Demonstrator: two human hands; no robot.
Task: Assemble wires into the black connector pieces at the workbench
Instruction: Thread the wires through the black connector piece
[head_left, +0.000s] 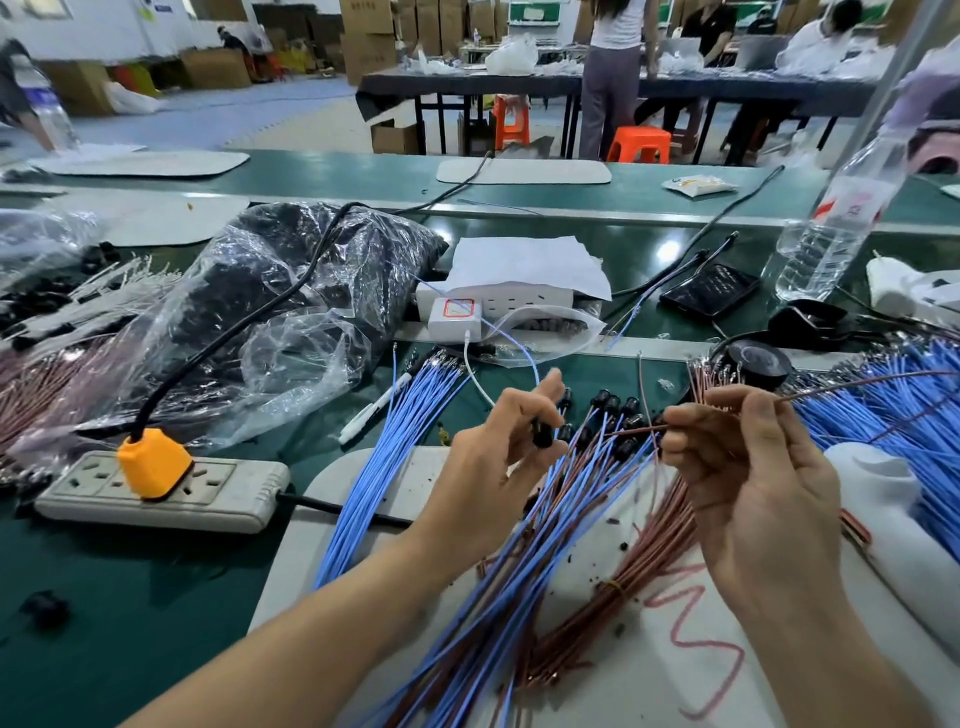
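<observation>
My left hand (498, 447) holds a small black connector piece (542, 435) between its curled fingers, above the white work mat (649, 670). My right hand (743, 473) pinches a brown wire (841, 385) whose bare tip points left toward that connector, a short gap away. Under both hands lies a heap of finished blue-and-brown wire pairs (524, 566) with black connectors (613, 408) on their far ends. A tied bundle of brown wires (639, 561) lies on the mat beneath my right hand.
Loose blue wires (387, 462) lie left of the mat, more blue wires (893, 405) at the right. A power strip with an orange plug (156, 478) sits at left, a plastic bag of black parts (291, 301) behind it. A water bottle (836, 218), phone (709, 289) and tape roll (756, 364) stand farther back.
</observation>
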